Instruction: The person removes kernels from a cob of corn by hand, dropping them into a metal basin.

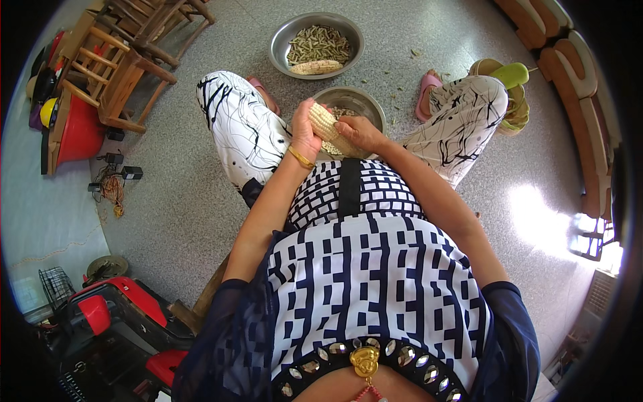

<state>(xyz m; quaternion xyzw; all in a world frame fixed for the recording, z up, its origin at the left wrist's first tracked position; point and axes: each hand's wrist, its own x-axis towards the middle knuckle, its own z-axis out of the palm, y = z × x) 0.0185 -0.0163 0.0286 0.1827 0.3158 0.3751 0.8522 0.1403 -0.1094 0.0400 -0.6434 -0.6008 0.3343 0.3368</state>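
An ear of pale corn [323,122] is held at an angle above a steel bowl [380,108] between my knees. My left hand [307,128], with a gold bangle at its wrist, grips the ear from the left side. Against the ear's right side, my right hand [360,133] has its fingers curled and the thumb on the kernels. Loose kernels [331,148] lie in the bowl, partly hidden by my hands. Beyond it, a larger steel basin [276,47] holds many short greenish-brown pods [320,44] and another corn ear [316,67].
Wooden chairs [118,83] and a red container [83,130] stand at the left, with adapters and cables [111,181] on the floor. Baskets [517,113] and a green object [511,75] sit beyond my right knee. A red and black vehicle [120,306] is at the lower left.
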